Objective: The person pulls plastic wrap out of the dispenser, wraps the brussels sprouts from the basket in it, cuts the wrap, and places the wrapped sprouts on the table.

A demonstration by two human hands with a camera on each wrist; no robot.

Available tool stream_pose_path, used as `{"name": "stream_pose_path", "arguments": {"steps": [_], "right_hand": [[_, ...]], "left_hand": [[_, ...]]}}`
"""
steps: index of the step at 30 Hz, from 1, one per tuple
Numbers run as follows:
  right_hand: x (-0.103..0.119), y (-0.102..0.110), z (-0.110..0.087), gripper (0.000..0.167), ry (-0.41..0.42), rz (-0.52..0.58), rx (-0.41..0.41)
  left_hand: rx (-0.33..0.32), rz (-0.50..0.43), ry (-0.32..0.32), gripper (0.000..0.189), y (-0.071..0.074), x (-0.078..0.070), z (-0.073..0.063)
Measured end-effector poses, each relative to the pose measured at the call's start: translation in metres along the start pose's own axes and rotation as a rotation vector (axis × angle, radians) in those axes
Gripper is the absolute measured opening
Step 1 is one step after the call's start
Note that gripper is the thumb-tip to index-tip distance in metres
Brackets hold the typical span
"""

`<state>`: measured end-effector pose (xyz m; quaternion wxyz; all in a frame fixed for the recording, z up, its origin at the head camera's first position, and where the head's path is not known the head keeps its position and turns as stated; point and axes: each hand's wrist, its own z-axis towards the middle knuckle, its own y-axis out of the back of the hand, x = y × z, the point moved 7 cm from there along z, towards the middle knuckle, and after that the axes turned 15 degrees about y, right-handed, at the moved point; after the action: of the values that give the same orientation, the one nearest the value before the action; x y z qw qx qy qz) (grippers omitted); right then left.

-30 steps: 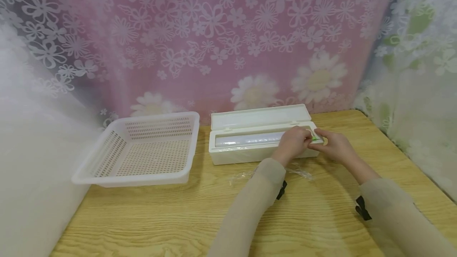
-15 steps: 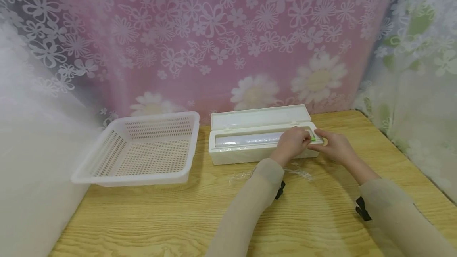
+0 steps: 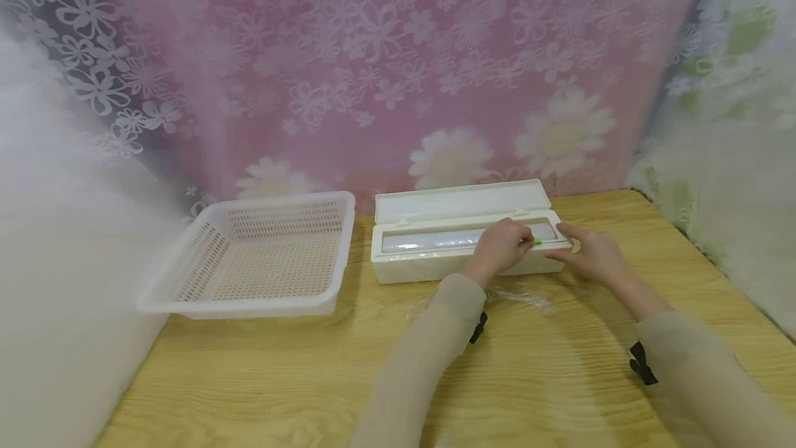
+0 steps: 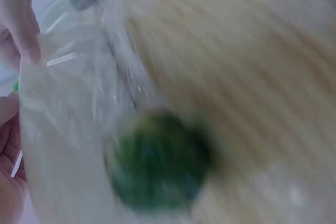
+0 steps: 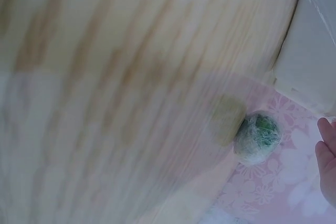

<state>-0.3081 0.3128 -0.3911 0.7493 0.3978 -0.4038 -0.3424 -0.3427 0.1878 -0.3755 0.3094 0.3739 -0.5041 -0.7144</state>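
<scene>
A white cling film box (image 3: 404, 269) stands near the back of the table, lid (image 3: 463, 202) raised, with a film roll (image 3: 429, 239) inside. My left hand (image 3: 499, 249) pinches a small green slide cutter (image 3: 537, 241) on the box's front rim. My right hand (image 3: 593, 254) grips the box's right end between thumb and fingers. Clear film (image 3: 522, 299) hangs over the front wall and lies crumpled on the table. A blurred dark green round thing (image 4: 160, 163) shows in the left wrist view, and a film-wrapped green round thing (image 5: 260, 135) in the right wrist view.
A white perforated plastic basket (image 3: 342, 254) sits on the wooden table (image 3: 280, 379) left of the box. Flowered curtains (image 3: 373, 88) close off the back and both sides.
My left hand has slid the green cutter leftward along the rim, away from the right end. The right hand keeps its grip on the box end. The view has shifted slightly.
</scene>
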Motion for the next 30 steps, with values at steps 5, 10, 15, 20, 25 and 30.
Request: {"name": "stream_pose_path", "arguments": {"steps": [5, 10, 15, 20, 25, 30], "right_hand": [[-0.005, 0.006, -0.002, 0.071, -0.016, -0.026, 0.033], [-0.003, 0.003, -0.001, 0.072, -0.004, -0.012, 0.046], [0.0, 0.001, 0.001, 0.07, 0.007, -0.011, 0.033], [0.002, -0.001, 0.002, 0.071, 0.004, -0.006, 0.047], [0.0, 0.001, 0.002, 0.073, 0.0, -0.011, 0.043], [-0.001, 0.001, 0.002, 0.072, 0.008, -0.019, 0.034]], "left_hand": [[0.012, 0.003, -0.015, 0.015, 0.006, 0.005, -0.003], [-0.006, 0.017, -0.028, 0.016, 0.007, 0.01, -0.007], [-0.025, 0.032, -0.032, 0.016, 0.007, 0.015, -0.009], [-0.022, 0.052, -0.026, 0.016, 0.009, 0.021, -0.012], [-0.002, 0.05, -0.021, 0.015, 0.016, 0.027, -0.016], [-0.001, 0.058, -0.031, 0.015, 0.018, 0.032, -0.02]]}}
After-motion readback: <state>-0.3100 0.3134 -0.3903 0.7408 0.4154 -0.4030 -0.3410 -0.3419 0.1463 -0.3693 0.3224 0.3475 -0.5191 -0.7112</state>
